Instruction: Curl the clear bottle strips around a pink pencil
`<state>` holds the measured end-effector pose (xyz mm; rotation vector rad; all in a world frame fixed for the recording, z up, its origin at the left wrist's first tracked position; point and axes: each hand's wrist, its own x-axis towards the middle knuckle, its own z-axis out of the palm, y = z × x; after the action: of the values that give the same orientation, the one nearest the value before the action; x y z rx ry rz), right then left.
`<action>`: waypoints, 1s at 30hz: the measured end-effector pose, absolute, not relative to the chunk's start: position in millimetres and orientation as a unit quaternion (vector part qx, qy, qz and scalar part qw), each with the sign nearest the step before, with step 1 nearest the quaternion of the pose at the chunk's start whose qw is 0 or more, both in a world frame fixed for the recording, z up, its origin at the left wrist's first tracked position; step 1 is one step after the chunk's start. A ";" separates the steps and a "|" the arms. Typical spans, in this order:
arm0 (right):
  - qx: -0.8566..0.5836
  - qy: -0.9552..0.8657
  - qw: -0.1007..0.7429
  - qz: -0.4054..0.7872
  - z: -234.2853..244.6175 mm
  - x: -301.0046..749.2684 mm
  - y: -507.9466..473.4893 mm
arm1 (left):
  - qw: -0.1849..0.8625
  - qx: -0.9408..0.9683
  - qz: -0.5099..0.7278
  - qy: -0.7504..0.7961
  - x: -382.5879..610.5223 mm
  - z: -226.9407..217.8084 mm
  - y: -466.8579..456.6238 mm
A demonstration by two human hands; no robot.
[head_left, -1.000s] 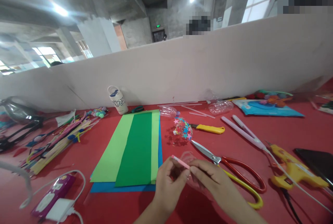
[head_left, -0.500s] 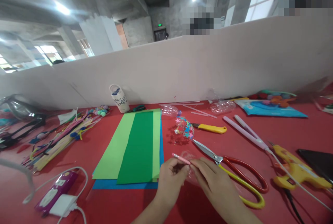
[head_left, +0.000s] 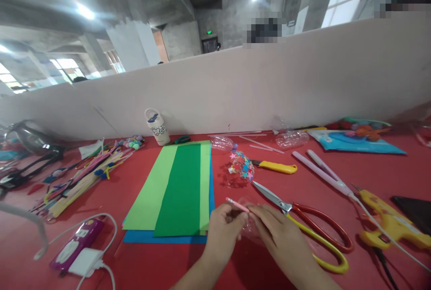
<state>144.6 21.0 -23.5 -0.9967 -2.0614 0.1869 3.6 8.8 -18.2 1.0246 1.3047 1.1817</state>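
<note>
Low in the middle of the red table, my left hand (head_left: 222, 231) and my right hand (head_left: 279, 238) meet over a small clear plastic piece (head_left: 247, 229). A thin pink stick (head_left: 236, 204) pokes up and left from between the fingertips of both hands. My fingers are curled in a pinch on the stick and the clear piece. Big scissors with red and yellow handles (head_left: 313, 231) lie just right of my right hand, blades pointing up-left.
Stacked green and blue paper sheets (head_left: 178, 189) lie left of my hands. A star-covered clear piece (head_left: 241, 166), a yellow utility knife (head_left: 276, 166), a yellow glue gun (head_left: 390, 225), a pink flat iron (head_left: 323, 173), pipe cleaners (head_left: 84, 173), a purple device with cable (head_left: 76, 245).
My hands have stayed pinched on the pink stick and clear piece, drawing slightly closer together. The view has shifted a little to the left.
</note>
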 end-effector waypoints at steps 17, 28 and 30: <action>-0.375 -0.827 0.417 0.039 -22.9 145.3 20.9 | 0.546 0.454 0.454 0.539 1.6 -10.5 8.2; -0.385 -0.825 0.412 0.043 -21.7 144.8 21.7 | 0.534 0.452 0.470 0.539 4.4 -14.2 7.4; -0.393 -0.821 0.410 0.065 -22.4 144.9 21.7 | 0.532 0.452 0.475 0.535 4.3 -14.6 7.6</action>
<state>144.9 21.7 -22.4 -0.9895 -2.0669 0.1636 4.3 7.6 -14.6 1.0783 1.2757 1.1334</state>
